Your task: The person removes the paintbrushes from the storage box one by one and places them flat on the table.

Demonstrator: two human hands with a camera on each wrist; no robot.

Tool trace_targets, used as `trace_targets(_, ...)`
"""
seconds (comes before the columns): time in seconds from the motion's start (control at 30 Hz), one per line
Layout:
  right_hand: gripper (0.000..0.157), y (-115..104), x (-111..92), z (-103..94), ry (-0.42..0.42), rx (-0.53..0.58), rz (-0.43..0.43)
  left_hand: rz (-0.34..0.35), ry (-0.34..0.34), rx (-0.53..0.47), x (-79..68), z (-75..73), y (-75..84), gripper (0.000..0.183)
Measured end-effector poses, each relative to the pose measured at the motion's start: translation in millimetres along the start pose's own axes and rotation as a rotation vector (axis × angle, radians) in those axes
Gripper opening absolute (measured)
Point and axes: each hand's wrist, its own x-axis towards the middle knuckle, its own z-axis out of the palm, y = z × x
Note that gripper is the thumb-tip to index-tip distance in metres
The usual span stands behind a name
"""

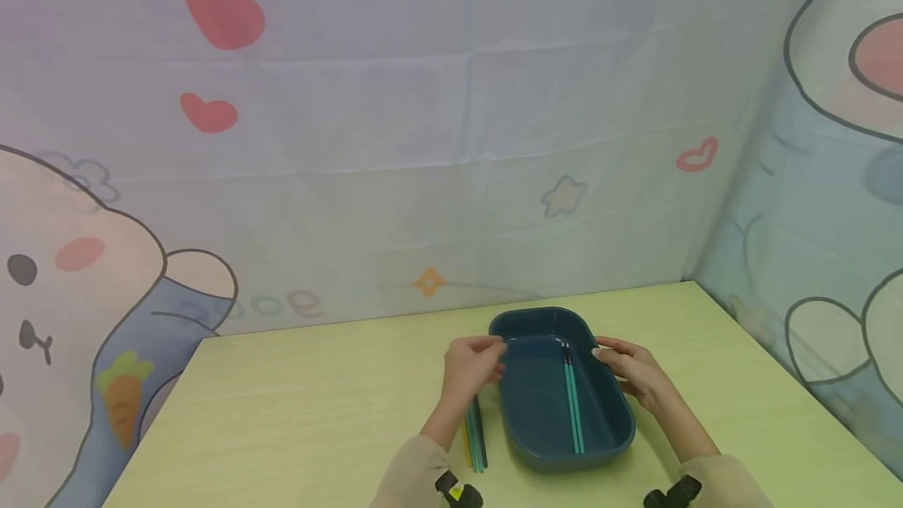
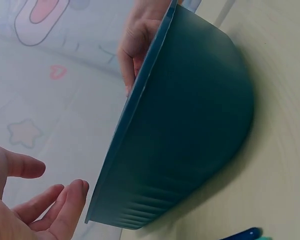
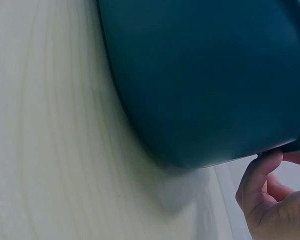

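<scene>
A dark teal rectangular basin [image 1: 525, 406] with rounded corners sits on the table. Inside it lie two slim paintbrushes [image 1: 574, 410] with turquoise handles, side by side along its length. My right hand [image 1: 631, 371] pinches the basin's right rim, thumb over the edge and fingers beneath; the right wrist view shows that hand [image 3: 280, 200] at the rim. My left hand [image 1: 471, 367] hovers by the left rim, and in the left wrist view its thumb and fingers [image 2: 70, 212] stand apart with nothing between them.
Several thin sticks [image 1: 476, 437], yellow, turquoise and dark, lie on the table left of the basin, their far ends behind the left hand and forearm. The pale yellow table [image 1: 317, 414] meets a printed cloth backdrop [image 1: 367, 139] behind and at the right.
</scene>
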Motion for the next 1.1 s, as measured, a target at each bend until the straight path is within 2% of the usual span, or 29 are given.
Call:
trace_targets(0.23, 0.058, 0.6, 0.4, 0.0, 0.004, -0.001, 0.003, 0.009, 0.005, 0.004, 3.4, 7.1, 1.2, 0.023)
trace_targets(0.47, 0.057, 0.0, 0.0, -0.2, -0.001, 0.010, 0.002, -0.006, 0.001, 0.021, 6.1, 15.4, 2.9, 0.029)
trace_targets(0.67, 0.058, 0.0, 0.1, 0.1, -0.004, 0.028, 0.004, -0.027, -0.015, 0.037, 7.4, 24.7, 3.1, 0.026)
trace_targets(0.93, 0.057, 0.7, 1.1, 0.0, 0.008, 0.016, 0.008, 0.018, -0.051, 0.040, 8.2, 36.3, 5.0, 0.029)
trace_targets(1.1, 0.057, 0.6, 1.7, 0.1, 0.011, 0.022, 0.011, 0.017, -0.047, 0.033, 10.1, 44.9, 3.1, 0.029)
